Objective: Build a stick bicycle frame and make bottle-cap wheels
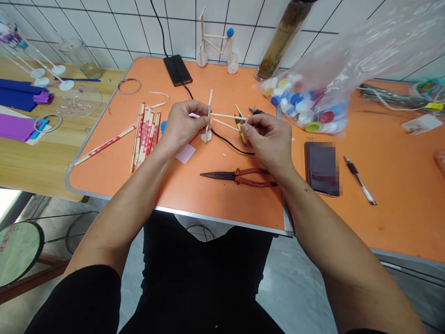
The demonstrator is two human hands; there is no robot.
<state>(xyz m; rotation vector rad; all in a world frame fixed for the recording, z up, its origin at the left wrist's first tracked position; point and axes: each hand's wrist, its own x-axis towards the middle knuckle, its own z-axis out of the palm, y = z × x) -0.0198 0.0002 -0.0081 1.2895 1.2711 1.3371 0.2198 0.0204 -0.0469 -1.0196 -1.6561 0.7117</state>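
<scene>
My left hand point(186, 123) pinches an upright piece of a small wooden stick frame point(227, 116) above the orange table. Two thin sticks run from that upright toward my right hand point(271, 139), whose thumb and fingers are closed on their far ends. How the sticks join there is hidden by my fingertips. Below my hands lie long-nose pliers point(219, 176) with red handles, partly covered by my right wrist. A yellow-and-black tool point(240, 132) is half hidden behind my right hand. Paper-wrapped chopsticks point(146, 134) lie in a pile left of my left hand.
At the back stands a stick model point(213, 37) with bottle-cap wheels, near a phone point(177, 70) with a cable. A plastic bag of bottle caps point(306, 104) sits back right, beside a tall brown-filled jar point(283, 41). Another phone point(321, 167) and a pen point(359, 180) lie right.
</scene>
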